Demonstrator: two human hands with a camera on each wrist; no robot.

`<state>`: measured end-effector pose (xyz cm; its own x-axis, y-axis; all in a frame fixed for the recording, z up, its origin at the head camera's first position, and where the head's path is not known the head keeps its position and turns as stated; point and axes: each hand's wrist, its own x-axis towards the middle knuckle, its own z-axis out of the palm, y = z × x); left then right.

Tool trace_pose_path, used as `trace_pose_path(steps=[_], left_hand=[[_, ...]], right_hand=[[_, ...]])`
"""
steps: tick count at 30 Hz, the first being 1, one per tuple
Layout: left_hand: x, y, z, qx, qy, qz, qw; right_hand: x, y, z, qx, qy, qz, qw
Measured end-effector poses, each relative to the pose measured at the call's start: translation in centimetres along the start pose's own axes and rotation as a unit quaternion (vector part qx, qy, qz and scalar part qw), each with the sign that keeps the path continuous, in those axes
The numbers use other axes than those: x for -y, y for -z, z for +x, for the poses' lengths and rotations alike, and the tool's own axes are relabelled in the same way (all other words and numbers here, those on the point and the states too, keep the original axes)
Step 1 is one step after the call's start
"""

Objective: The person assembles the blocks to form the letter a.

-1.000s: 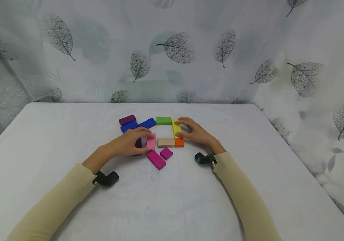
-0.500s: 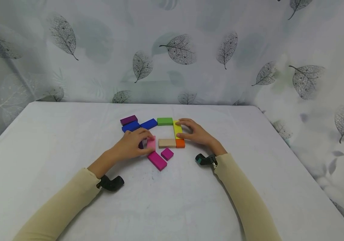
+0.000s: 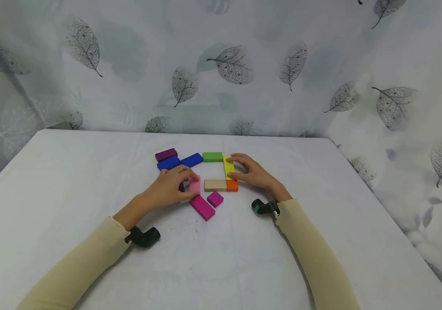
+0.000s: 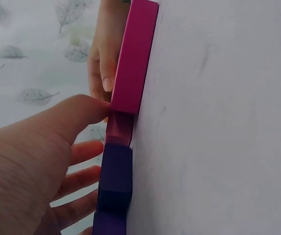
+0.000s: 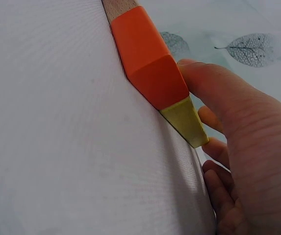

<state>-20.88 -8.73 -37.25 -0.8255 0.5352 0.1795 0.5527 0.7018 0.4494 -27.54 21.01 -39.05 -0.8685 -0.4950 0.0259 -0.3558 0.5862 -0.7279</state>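
Observation:
My left hand [image 3: 168,185] pinches a pink block [image 3: 195,183] between the thumb at its near end and the fingers at its far end. Partly hidden under that hand is a dark purple block [image 4: 115,171]. My right hand [image 3: 255,173] holds a yellow block [image 3: 228,167], thumb near its front end and a fingertip at its back end. An orange block [image 5: 150,58] adjoins the yellow one, and a plain wooden block [image 3: 215,185] lies left of the orange. A long magenta block [image 3: 202,207] touches the pink block's near end, with a small magenta block [image 3: 215,199] beside it.
A green block [image 3: 212,157] and a blue block [image 3: 192,159] form the far side of the ring of blocks. A second blue block [image 3: 168,162] and a purple block [image 3: 166,154] lie at the far left. All rest on a white-covered table [image 3: 221,267].
My left hand and wrist have shifted slightly right and nearer, covering more of the dark purple block; the pink block has straightened a little. The right hand stays on the yellow block.

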Motion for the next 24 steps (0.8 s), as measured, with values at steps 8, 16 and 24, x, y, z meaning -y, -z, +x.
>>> trace_pose_path(steps=[8, 16, 24], left_hand=[[-0.8, -0.5, 0.1, -0.030, 0.066, -0.016, 0.9972], [-1.2, -0.5, 0.0, -0.033, 0.090, -0.023, 0.9951], [-0.7, 0.3, 0.0, 0.005, 0.069, -0.019, 0.9974]], right_hand=[[0.0, 0.0, 0.0, -0.003, 0.004, -0.002, 1.000], [0.0, 0.0, 0.2, -0.005, 0.004, -0.010, 1.000], [-0.1, -0.1, 0.3, -0.005, -0.001, -0.013, 1.000]])
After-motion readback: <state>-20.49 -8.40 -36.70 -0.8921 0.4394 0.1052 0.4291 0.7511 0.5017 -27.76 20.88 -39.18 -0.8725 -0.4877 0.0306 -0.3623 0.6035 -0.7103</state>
